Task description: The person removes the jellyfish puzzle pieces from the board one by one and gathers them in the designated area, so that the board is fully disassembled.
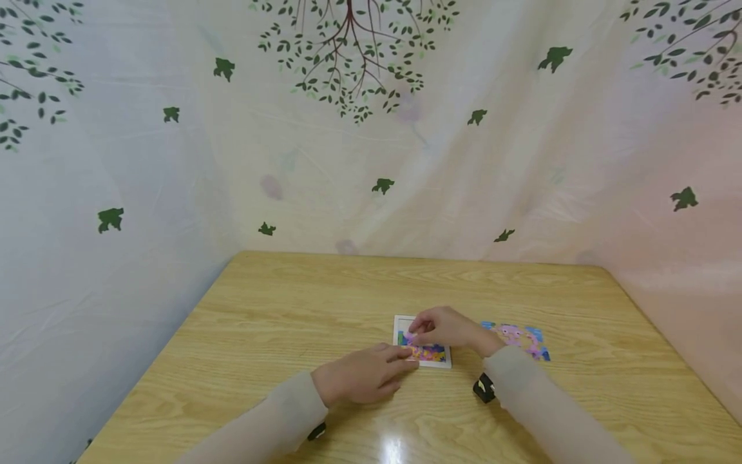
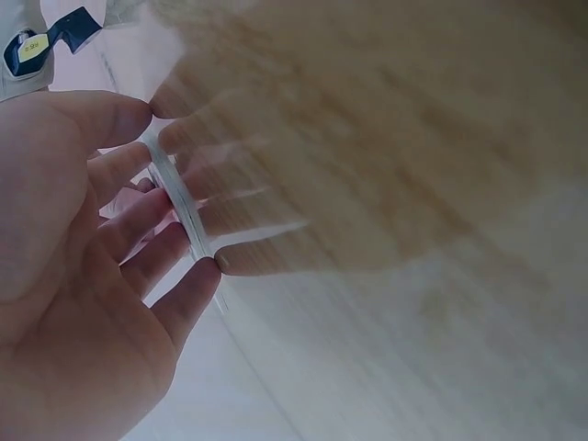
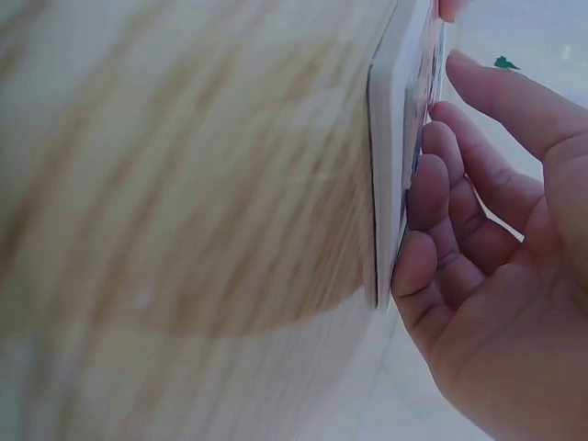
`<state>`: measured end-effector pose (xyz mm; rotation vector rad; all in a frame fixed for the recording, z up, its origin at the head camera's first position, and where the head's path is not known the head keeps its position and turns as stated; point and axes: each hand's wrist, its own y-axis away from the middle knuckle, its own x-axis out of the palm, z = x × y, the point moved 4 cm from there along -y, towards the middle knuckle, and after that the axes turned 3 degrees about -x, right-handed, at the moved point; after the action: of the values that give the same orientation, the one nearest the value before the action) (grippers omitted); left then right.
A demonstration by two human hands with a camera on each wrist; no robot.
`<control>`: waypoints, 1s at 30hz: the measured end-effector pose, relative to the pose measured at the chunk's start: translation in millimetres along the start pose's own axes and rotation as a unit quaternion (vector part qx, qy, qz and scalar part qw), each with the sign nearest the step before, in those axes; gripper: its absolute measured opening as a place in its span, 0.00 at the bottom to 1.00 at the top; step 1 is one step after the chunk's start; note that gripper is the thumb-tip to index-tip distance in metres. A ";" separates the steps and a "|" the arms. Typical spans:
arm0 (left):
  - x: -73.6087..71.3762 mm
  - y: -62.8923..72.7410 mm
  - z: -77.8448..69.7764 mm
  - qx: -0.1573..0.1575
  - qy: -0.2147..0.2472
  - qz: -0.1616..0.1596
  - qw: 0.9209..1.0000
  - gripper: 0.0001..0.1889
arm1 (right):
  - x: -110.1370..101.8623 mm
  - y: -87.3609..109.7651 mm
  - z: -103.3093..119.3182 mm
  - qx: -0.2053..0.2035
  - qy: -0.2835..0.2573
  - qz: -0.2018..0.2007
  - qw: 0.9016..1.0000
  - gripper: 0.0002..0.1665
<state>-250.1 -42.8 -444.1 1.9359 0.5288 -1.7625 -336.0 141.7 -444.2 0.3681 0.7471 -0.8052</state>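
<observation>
A small jigsaw puzzle in a white frame (image 1: 436, 365) lies on the wooden table, its lower part filled with pink, yellow and blue pieces. My left hand (image 1: 366, 374) reaches in from the left, fingers extended over the frame's near left corner. In the left wrist view its fingertips touch the frame's edge (image 2: 188, 209). Above the puzzle, my right hand (image 1: 447, 327) pinches a pink puzzle piece (image 1: 409, 336) between thumb and forefinger, mostly hidden by the fingers. The right wrist view has its other fingers (image 3: 427, 193) resting against the side of the white frame (image 3: 388, 156).
Loose puzzle pieces (image 1: 536, 334), pink and blue, lie together right of the frame, partly behind the right wrist. Dark wrist camera straps (image 1: 484, 388) sit under the sleeves. A pale curtain (image 1: 324, 161) with leaf prints surrounds the table (image 1: 278, 303) at the back and sides.
</observation>
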 end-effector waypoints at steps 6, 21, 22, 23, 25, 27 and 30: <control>1.1 0.4 -0.1 0.001 -0.001 0.000 1.000 0.27 | 2.4 -3.3 1.7 0.006 -0.002 0.002 1.000 0.12; 1.9 -0.4 0.6 -0.001 0.003 0.001 1.000 0.27 | 2.6 -3.1 5.7 0.029 -0.017 0.005 0.999 0.11; 2.0 -0.5 0.5 0.000 0.001 0.001 1.000 0.27 | 2.6 -3.0 6.0 0.026 -0.018 0.004 0.999 0.11; 2.0 -0.5 0.4 0.001 -0.002 0.000 1.000 0.27 | 2.6 -3.1 6.4 0.023 -0.018 0.002 1.000 0.11; 2.2 -0.7 0.3 0.001 -0.004 0.000 1.000 0.27 | 2.7 -3.4 6.6 0.016 -0.015 -0.003 1.000 0.11; 2.4 -0.9 0.3 0.001 -0.005 0.001 1.000 0.27 | 3.1 -3.9 5.8 0.014 -0.014 -0.007 1.000 0.10; 2.5 -1.0 0.2 0.000 -0.005 0.000 1.000 0.27 | 3.6 -4.7 4.1 0.015 -0.016 -0.010 1.000 0.09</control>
<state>-250.6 -42.2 -446.6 1.9261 0.5246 -1.7723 -336.1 134.5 -444.1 0.3749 0.7103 -0.8394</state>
